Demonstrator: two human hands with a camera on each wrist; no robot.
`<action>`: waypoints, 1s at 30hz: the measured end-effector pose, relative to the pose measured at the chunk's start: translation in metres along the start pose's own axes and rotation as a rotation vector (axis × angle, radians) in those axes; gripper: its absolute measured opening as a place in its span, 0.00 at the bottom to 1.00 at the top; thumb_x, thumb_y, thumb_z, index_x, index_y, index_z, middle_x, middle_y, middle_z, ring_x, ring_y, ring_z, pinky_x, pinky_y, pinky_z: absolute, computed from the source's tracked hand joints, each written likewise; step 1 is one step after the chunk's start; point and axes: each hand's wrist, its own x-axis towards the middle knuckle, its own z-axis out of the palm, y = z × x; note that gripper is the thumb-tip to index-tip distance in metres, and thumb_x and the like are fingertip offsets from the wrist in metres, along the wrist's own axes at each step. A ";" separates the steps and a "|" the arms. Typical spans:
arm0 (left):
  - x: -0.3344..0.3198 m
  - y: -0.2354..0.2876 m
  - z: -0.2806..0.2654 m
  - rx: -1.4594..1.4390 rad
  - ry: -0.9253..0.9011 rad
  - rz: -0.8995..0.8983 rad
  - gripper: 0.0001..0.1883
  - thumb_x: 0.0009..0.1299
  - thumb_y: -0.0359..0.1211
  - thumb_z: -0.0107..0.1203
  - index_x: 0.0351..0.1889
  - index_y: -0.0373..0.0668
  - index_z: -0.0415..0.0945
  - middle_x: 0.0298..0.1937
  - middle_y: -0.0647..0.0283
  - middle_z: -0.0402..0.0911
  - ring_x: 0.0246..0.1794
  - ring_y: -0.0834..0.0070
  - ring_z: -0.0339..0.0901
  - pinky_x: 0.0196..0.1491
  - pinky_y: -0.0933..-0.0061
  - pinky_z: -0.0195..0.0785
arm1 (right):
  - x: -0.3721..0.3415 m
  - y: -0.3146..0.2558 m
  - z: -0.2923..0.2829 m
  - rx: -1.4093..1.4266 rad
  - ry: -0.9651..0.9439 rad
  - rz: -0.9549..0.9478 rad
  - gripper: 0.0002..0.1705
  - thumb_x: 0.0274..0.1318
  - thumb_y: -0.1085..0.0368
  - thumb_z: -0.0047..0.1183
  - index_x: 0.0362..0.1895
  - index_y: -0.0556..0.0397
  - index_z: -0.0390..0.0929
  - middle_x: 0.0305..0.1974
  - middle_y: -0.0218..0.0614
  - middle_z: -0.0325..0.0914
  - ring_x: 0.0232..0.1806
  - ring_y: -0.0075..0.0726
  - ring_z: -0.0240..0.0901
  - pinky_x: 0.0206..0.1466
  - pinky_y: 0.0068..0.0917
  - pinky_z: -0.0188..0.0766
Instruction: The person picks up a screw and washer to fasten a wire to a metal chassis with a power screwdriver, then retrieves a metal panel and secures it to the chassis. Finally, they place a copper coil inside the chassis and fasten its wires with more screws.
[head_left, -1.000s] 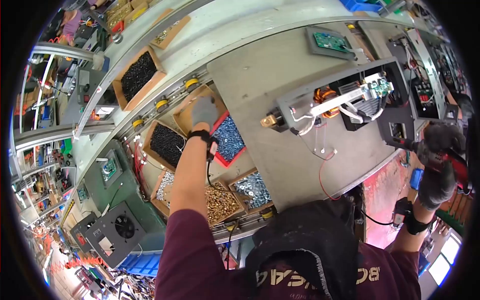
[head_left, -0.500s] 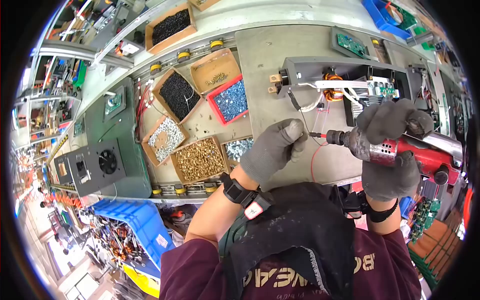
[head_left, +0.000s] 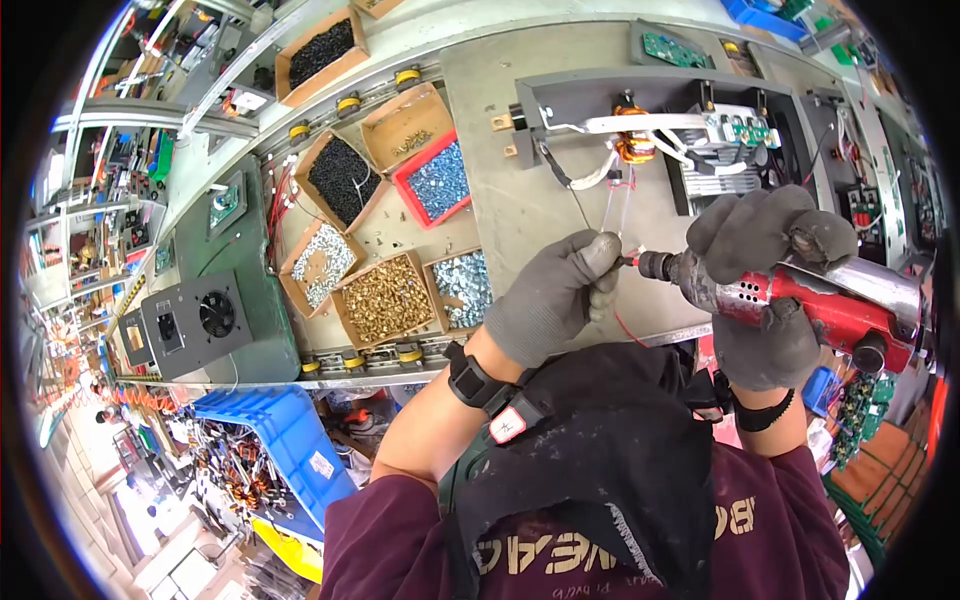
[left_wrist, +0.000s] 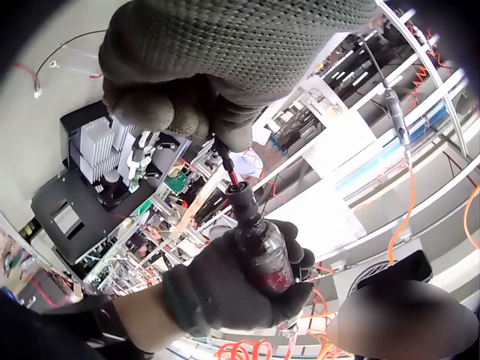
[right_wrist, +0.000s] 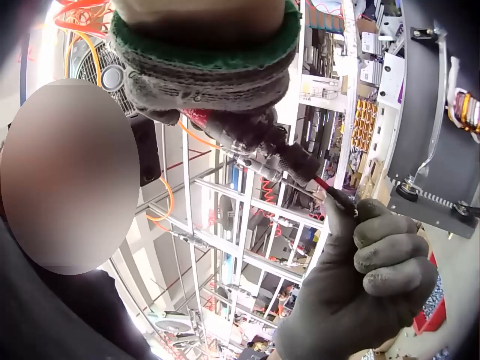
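The right hand (head_left: 765, 300), in a grey glove, grips a red and silver power driver (head_left: 770, 298) whose nose points left. In the head view the gloved left hand (head_left: 550, 300) pinches the tip of the driver's bit (head_left: 628, 261) between thumb and fingers. The right wrist view shows the left hand (right_wrist: 367, 277) with its fingers curled at the dark tip of the red bit (right_wrist: 322, 183). Whether a small screw sits at the tip is hidden by the fingers. Beyond both hands lies an open grey metal chassis (head_left: 600, 90) with a copper coil (head_left: 633, 135) and white cables.
To the left stand cardboard boxes of black screws (head_left: 342, 180), brass pieces (head_left: 385, 305) and silver pieces (head_left: 462, 285), and a red tray (head_left: 405, 187) of bluish screws. A grey panel with a fan (head_left: 215, 314) lies at the far left, above a blue crate (head_left: 300, 440).
The left hand has come from the upper cardboard box to the bit. The right hand has brought the driver in from the far right. Over the last half second both hands barely move.
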 end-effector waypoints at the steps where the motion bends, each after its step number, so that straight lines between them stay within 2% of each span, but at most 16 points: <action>1: 0.002 -0.004 0.000 -0.100 -0.078 -0.074 0.21 0.68 0.52 0.52 0.35 0.42 0.71 0.24 0.70 0.70 0.22 0.82 0.64 0.27 0.80 0.60 | -0.004 0.000 -0.004 -0.020 -0.009 -0.008 0.21 0.51 0.52 0.57 0.45 0.45 0.67 0.28 0.29 0.59 0.23 0.28 0.58 0.30 0.33 0.59; 5: 0.022 -0.020 -0.006 0.145 0.016 -0.218 0.24 0.67 0.55 0.50 0.36 0.41 0.73 0.23 0.71 0.69 0.21 0.83 0.63 0.26 0.83 0.59 | -0.004 0.005 -0.035 -0.088 -0.133 -0.195 0.25 0.51 0.50 0.56 0.48 0.48 0.64 0.30 0.31 0.59 0.27 0.31 0.59 0.33 0.33 0.59; 6: 0.040 -0.034 -0.020 0.382 0.054 -0.188 0.23 0.67 0.55 0.51 0.37 0.43 0.74 0.25 0.70 0.70 0.25 0.81 0.66 0.30 0.81 0.60 | -0.013 0.002 -0.035 -0.100 -0.112 -0.191 0.25 0.51 0.50 0.56 0.48 0.48 0.64 0.30 0.31 0.59 0.27 0.31 0.59 0.33 0.33 0.59; 7: 0.054 -0.051 -0.033 0.620 0.086 -0.153 0.22 0.66 0.54 0.51 0.38 0.45 0.76 0.28 0.69 0.71 0.28 0.79 0.68 0.33 0.79 0.62 | -0.023 -0.002 -0.029 -0.104 0.176 -0.062 0.25 0.50 0.50 0.55 0.46 0.49 0.64 0.30 0.32 0.59 0.29 0.33 0.59 0.34 0.33 0.59; 8: 0.063 -0.072 -0.045 0.622 0.071 -0.174 0.22 0.66 0.54 0.51 0.38 0.45 0.76 0.28 0.69 0.71 0.28 0.79 0.68 0.33 0.79 0.62 | -0.031 -0.005 -0.028 -0.104 0.464 0.068 0.25 0.49 0.49 0.55 0.45 0.51 0.63 0.31 0.33 0.60 0.31 0.34 0.58 0.35 0.33 0.59; 10: 0.077 -0.108 -0.057 1.938 -0.381 0.422 0.13 0.61 0.47 0.56 0.37 0.52 0.78 0.36 0.68 0.73 0.43 0.71 0.72 0.46 0.68 0.63 | -0.035 -0.013 -0.051 -0.217 0.452 0.058 0.27 0.47 0.49 0.55 0.41 0.53 0.61 0.31 0.35 0.59 0.34 0.36 0.57 0.37 0.31 0.58; 11: 0.081 -0.123 -0.057 1.931 -0.404 0.416 0.13 0.61 0.47 0.56 0.37 0.52 0.78 0.36 0.68 0.73 0.43 0.71 0.72 0.46 0.68 0.63 | -0.039 -0.016 -0.062 -0.258 0.461 0.046 0.26 0.46 0.49 0.54 0.41 0.53 0.61 0.31 0.35 0.59 0.34 0.36 0.56 0.37 0.30 0.58; 13: 0.084 -0.142 -0.050 2.137 -0.764 0.461 0.08 0.58 0.40 0.53 0.35 0.57 0.78 0.41 0.69 0.73 0.49 0.68 0.69 0.51 0.63 0.59 | -0.042 -0.026 -0.072 -0.387 0.516 0.044 0.25 0.46 0.49 0.54 0.39 0.53 0.61 0.31 0.34 0.59 0.35 0.35 0.56 0.37 0.29 0.58; 17: 0.096 -0.171 -0.040 2.200 -1.002 0.533 0.06 0.58 0.34 0.49 0.27 0.54 0.78 0.39 0.70 0.73 0.46 0.71 0.69 0.49 0.67 0.61 | -0.043 -0.033 -0.079 -0.348 0.526 0.060 0.24 0.46 0.50 0.54 0.40 0.51 0.62 0.32 0.33 0.58 0.36 0.33 0.55 0.39 0.30 0.58; 20: 0.103 -0.214 -0.058 2.184 -0.805 0.601 0.06 0.57 0.34 0.49 0.25 0.53 0.78 0.39 0.70 0.73 0.45 0.71 0.70 0.46 0.69 0.63 | -0.038 -0.034 -0.088 -0.362 0.456 0.006 0.24 0.45 0.50 0.54 0.41 0.51 0.62 0.33 0.32 0.58 0.35 0.33 0.55 0.41 0.31 0.57; 22: 0.099 -0.186 -0.040 2.211 -0.839 0.517 0.05 0.59 0.34 0.51 0.27 0.49 0.78 0.38 0.68 0.74 0.42 0.69 0.72 0.43 0.67 0.66 | -0.033 -0.032 -0.090 -0.335 0.509 -0.025 0.25 0.45 0.51 0.54 0.42 0.52 0.62 0.33 0.30 0.58 0.35 0.31 0.55 0.44 0.32 0.55; 24: 0.091 -0.143 -0.034 1.642 -0.376 0.169 0.05 0.61 0.33 0.53 0.30 0.44 0.77 0.39 0.64 0.75 0.41 0.66 0.75 0.43 0.63 0.67 | -0.026 -0.033 -0.107 -0.258 0.293 -0.083 0.25 0.49 0.54 0.55 0.47 0.53 0.65 0.36 0.35 0.63 0.36 0.36 0.62 0.43 0.39 0.63; 25: 0.092 -0.128 -0.042 1.448 -0.176 0.304 0.07 0.64 0.32 0.53 0.37 0.41 0.77 0.35 0.64 0.77 0.38 0.68 0.76 0.43 0.65 0.68 | -0.020 -0.028 -0.107 -0.216 0.312 -0.119 0.24 0.49 0.54 0.56 0.46 0.51 0.65 0.36 0.33 0.63 0.35 0.34 0.61 0.43 0.37 0.62; 27: 0.092 -0.091 -0.049 1.004 0.130 0.335 0.09 0.64 0.31 0.53 0.41 0.42 0.78 0.28 0.69 0.75 0.34 0.75 0.74 0.40 0.74 0.68 | -0.003 -0.022 -0.107 -0.193 0.240 -0.148 0.23 0.49 0.54 0.55 0.46 0.50 0.66 0.36 0.33 0.63 0.35 0.34 0.61 0.45 0.37 0.62; 29: 0.084 -0.038 -0.039 0.665 0.284 0.237 0.10 0.66 0.33 0.53 0.43 0.41 0.78 0.24 0.71 0.73 0.25 0.84 0.68 0.30 0.83 0.64 | 0.014 -0.015 -0.101 -0.168 0.162 -0.167 0.23 0.50 0.55 0.55 0.47 0.50 0.66 0.37 0.33 0.63 0.36 0.34 0.61 0.46 0.38 0.62; 30: 0.082 -0.019 -0.034 0.655 0.302 0.251 0.10 0.66 0.33 0.53 0.43 0.41 0.78 0.24 0.71 0.73 0.25 0.84 0.68 0.30 0.83 0.64 | 0.023 -0.010 -0.094 -0.136 0.227 -0.145 0.23 0.50 0.55 0.55 0.48 0.50 0.66 0.37 0.33 0.63 0.37 0.34 0.61 0.47 0.38 0.62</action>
